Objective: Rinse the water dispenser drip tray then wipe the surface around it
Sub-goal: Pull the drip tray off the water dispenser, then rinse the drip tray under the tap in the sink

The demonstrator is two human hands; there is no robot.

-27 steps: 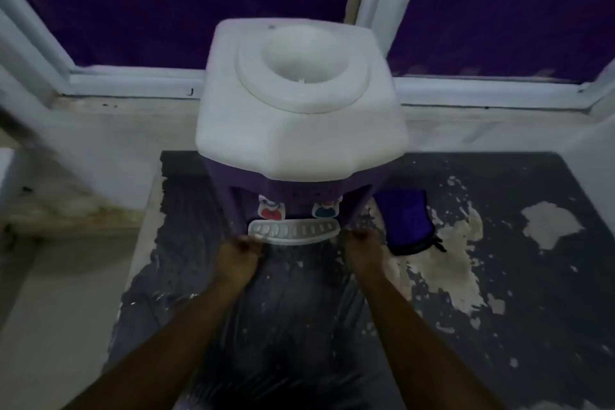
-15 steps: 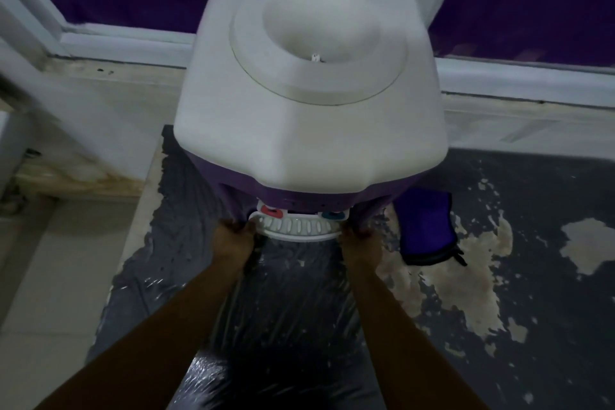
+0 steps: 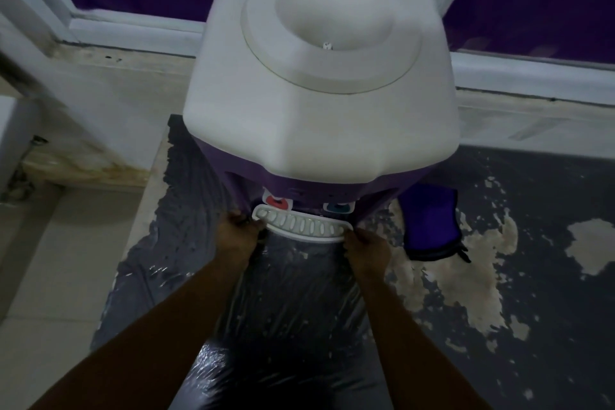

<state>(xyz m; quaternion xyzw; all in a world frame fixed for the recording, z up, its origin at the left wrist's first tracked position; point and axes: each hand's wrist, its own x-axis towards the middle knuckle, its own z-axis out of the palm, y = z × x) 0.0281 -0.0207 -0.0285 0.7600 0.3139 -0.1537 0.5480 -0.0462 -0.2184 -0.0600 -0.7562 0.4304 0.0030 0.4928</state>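
A tabletop water dispenser [image 3: 319, 103] with a white top and purple body stands on a dark, peeling surface [image 3: 532, 309]. Its white slotted drip tray [image 3: 301, 226] sits at the base, below a red tap [image 3: 275, 202] and a blue tap [image 3: 337, 208]. My left hand [image 3: 238, 235] grips the tray's left end. My right hand [image 3: 366, 251] grips its right end. Both sets of fingers curl around the tray's edges; the tray's back part is hidden under the dispenser body.
A purple cloth [image 3: 431, 221] lies on the surface just right of the dispenser. Crinkled clear plastic [image 3: 266, 326] covers the surface in front. A white window frame [image 3: 133, 30] and sill run behind. Pale floor tiles [image 3: 50, 276] lie to the left.
The view has moved closer and higher over the dispenser. Both hands stay at the tray's ends, and the tray looks slightly further out from the base.
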